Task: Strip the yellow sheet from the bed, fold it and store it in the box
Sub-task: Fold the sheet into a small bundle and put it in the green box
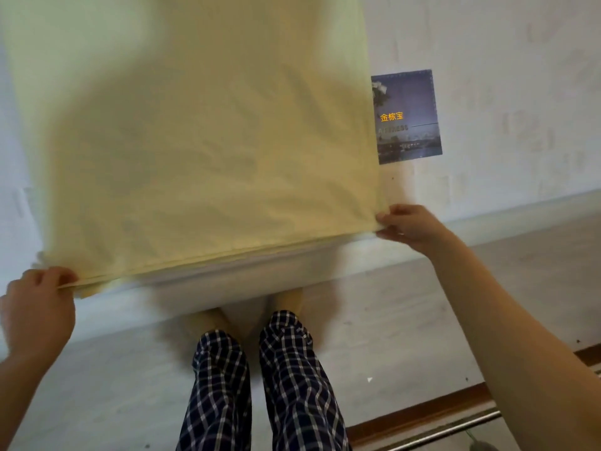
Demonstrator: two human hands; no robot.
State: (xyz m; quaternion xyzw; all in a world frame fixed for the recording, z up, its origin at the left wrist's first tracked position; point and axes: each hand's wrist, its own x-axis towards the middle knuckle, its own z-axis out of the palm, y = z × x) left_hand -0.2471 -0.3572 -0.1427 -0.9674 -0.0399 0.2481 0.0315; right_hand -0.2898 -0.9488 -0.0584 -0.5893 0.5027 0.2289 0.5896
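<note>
The yellow sheet (201, 141) lies folded in a long band across the white mattress (487, 92), running away from me, with several layered edges at the near end. My left hand (42, 304) pinches the near left corner at the mattress edge. My right hand (409, 226) pinches the near right corner. Both corners sit right at the bed's front edge. No box is in view.
A blue mattress label (408, 115) with orange characters is partly covered by the sheet's right side. My legs in dark checked trousers (260, 379) stand against the bed. Grey floor lies below, and a brown threshold strip with a metal rail (432, 421) runs at lower right.
</note>
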